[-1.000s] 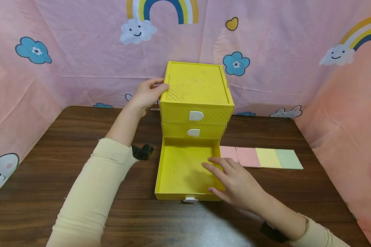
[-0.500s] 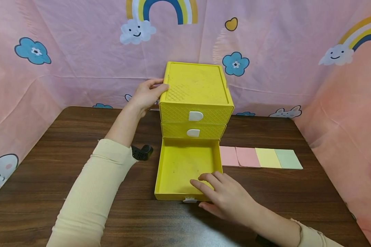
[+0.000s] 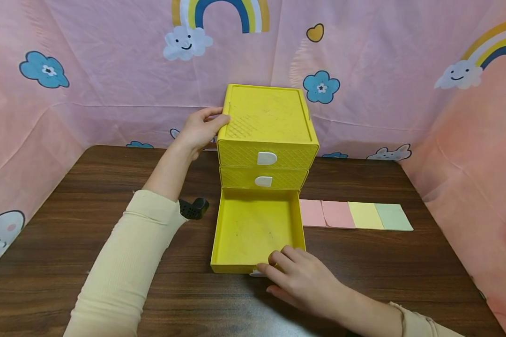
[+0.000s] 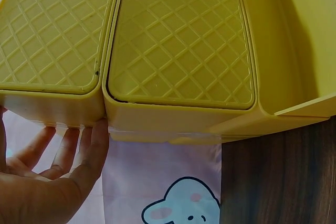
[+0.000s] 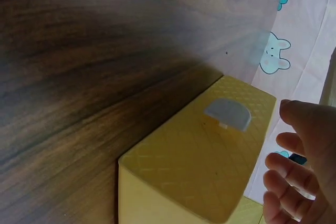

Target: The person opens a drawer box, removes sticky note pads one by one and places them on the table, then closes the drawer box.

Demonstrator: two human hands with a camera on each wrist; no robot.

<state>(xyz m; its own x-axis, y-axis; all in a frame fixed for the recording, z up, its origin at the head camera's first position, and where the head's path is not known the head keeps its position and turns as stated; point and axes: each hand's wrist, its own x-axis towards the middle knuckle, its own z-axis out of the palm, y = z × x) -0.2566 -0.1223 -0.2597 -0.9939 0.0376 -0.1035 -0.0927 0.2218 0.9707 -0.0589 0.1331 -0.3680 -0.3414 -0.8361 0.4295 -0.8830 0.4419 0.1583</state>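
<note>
A yellow drawer cabinet (image 3: pixel 270 112) stands on the table; its two upper drawers are closed and the bottom drawer (image 3: pixel 249 229) is pulled out, with nothing visible inside except small dark specks. My left hand (image 3: pixel 200 131) rests against the cabinet's upper left side, thumb at the top edge; the left wrist view has its fingers (image 4: pixel 65 150) against the side wall. Over the front right corner of the bottom drawer hovers my right hand (image 3: pixel 303 281), loosely bent and holding nothing. In the right wrist view, the drawer's white handle (image 5: pixel 229 114) sits apart from the thumb.
Square paper pads lie in a row right of the drawer: pink (image 3: pixel 312 213), another pink (image 3: pixel 338 214), yellow (image 3: pixel 365 216) and green (image 3: pixel 393 217). A patterned pink cloth (image 3: pixel 253 61) hangs around the dark wooden table (image 3: pixel 185 290).
My right hand has come down and toward me, from above the drawer's right side to its front edge, fingers bending more. The left hand, cabinet and pads stay put.
</note>
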